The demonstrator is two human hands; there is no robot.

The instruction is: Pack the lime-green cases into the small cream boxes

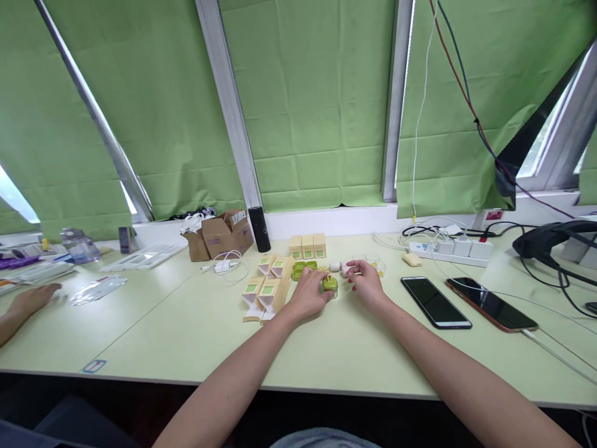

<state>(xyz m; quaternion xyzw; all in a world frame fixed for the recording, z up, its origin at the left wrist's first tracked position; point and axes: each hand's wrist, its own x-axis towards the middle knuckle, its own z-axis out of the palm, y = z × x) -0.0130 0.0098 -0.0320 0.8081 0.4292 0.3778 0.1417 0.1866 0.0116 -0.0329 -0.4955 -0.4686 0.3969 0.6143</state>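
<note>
My left hand (310,292) is closed around a small olive-green case (329,284) with a yellow loop on top, holding it low over the table. My right hand (366,281) is just to the right, its fingers curled in beside a small white cylindrical piece (334,266). Whatever its fingertips pinch is mostly hidden. Behind the left hand lies an open green tray-like piece (301,267), with small yellow parts near it. Clear round pieces (377,264) lie partly behind my right hand. Left of my hands stand several open cream boxes (268,292) with green squares.
Closed cream boxes (308,246) stand in a row behind. A cardboard box (226,233) and a black cylinder (259,229) are at the back left. Two phones (436,303), a power strip (450,252) and cables lie right. Another person's hand (35,303) rests far left.
</note>
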